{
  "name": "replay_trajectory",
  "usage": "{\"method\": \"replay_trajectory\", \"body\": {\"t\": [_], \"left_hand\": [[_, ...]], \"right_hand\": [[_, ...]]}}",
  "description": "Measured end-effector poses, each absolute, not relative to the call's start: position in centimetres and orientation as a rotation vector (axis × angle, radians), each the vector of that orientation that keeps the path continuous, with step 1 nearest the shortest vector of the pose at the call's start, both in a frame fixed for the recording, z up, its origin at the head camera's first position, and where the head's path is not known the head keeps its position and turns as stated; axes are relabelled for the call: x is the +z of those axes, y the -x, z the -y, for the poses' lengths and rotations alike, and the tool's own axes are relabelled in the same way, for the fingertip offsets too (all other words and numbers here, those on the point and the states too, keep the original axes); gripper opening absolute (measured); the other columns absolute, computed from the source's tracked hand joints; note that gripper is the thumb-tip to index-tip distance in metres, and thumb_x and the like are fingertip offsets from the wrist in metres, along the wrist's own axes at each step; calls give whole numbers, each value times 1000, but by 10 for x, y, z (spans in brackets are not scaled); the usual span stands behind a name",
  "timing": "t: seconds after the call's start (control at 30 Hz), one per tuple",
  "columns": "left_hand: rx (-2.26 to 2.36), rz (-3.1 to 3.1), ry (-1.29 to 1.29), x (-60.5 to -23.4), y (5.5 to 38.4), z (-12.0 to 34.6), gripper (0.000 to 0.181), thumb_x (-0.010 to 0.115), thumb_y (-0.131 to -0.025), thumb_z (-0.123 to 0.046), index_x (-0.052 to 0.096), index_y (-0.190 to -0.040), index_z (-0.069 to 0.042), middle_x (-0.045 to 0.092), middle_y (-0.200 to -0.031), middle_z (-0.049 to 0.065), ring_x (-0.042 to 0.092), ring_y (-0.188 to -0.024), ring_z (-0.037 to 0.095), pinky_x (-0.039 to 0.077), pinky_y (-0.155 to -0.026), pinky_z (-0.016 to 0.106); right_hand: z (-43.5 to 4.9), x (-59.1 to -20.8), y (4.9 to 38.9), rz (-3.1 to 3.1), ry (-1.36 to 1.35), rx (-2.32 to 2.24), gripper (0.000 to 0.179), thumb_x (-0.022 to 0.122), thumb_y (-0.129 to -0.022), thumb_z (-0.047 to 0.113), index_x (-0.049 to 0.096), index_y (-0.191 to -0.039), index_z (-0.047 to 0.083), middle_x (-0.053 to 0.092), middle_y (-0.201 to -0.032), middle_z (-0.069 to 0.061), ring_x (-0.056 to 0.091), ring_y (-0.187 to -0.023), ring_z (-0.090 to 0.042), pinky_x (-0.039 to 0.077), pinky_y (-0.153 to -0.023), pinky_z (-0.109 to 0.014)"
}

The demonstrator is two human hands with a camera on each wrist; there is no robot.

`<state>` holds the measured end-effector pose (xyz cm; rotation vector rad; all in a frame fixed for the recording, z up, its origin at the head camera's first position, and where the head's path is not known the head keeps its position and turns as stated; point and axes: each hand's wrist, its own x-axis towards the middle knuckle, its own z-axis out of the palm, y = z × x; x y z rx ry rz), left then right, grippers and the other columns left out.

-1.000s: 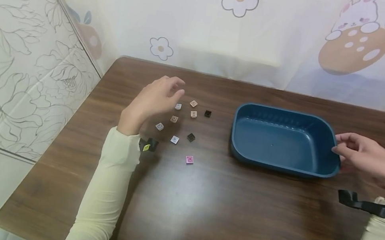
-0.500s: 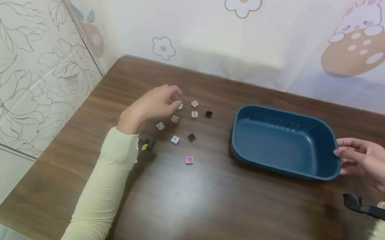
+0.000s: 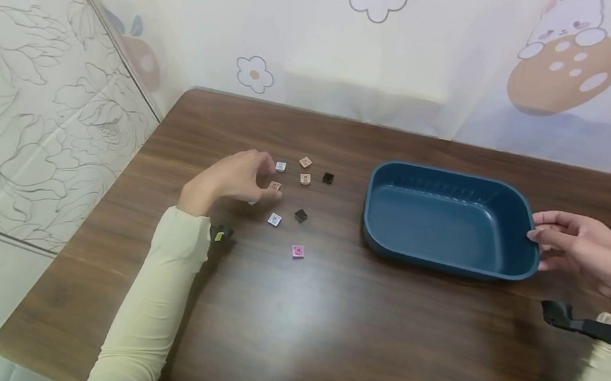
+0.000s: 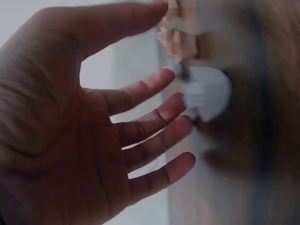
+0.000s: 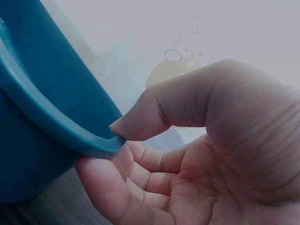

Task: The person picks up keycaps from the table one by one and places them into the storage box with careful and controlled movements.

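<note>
Tan tile (image 3: 275, 186) lies on the desk (image 3: 379, 339), left of the blue bin (image 3: 438, 229). Since half a second ago, we see the left hand (image 3: 234, 175) shift nearer the wearer, uncovering a white tile (image 3: 280, 166) and mostly hiding a pale tile (image 3: 252, 202); we judge that this brings the tan one within finger reach. The left fingers curve loosely, holding nothing; the right hand (image 3: 585, 247) pinches the bin's right rim. We find the tan tile square, without a clear long axis, marked face up; the bin's runs left to right.
</note>
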<state>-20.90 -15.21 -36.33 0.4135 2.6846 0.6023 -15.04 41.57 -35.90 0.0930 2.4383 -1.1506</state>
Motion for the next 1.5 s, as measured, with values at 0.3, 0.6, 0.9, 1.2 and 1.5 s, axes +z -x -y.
{"method": "replay_trajectory", "body": {"t": [0.3,0.6,0.9,1.2,1.5], "left_hand": [[613,-2729,-517,-380,212,159,47,83,-87,-37,69,-125,-12,65,-135,10,53,-131,31,42,-117,52],[587,-2749,-628,-384,217,158,31,77,-89,-28,72,-115,-12,66,-131,10,53,-126,33,41,-115,52],[602,-2763,-604,-382,219,154,20,76,-90,-29,76,-104,-15,68,-123,8,57,-121,31,42,-114,48],[618,-2760,-571,-384,218,155,23,75,-91,-30,76,-107,-15,69,-125,8,56,-123,32,39,-116,55],[668,-2764,-552,-393,218,160,28,75,-92,-35,76,-111,-16,69,-128,8,54,-124,31,33,-117,55]], "right_hand": [[-407,-355,153,-2456,-90,-1113,44,44,-114,22,34,-143,-10,62,-91,20,68,-78,-9,63,-68,-32],[-407,-358,156,-2464,-81,-1110,47,44,-114,23,34,-145,-10,61,-92,22,70,-80,-6,64,-69,-33],[-413,-358,156,-2400,-165,-1233,14,52,-111,20,52,-125,20,65,-91,23,72,-79,-5,64,-68,-31],[-412,-357,155,-2377,-175,-1250,12,53,-111,20,55,-118,30,66,-90,22,72,-79,-4,63,-69,-30],[-409,-359,156,-2358,-147,-1257,15,50,-112,16,54,-116,30,66,-91,20,72,-78,-6,63,-69,-29]]}}
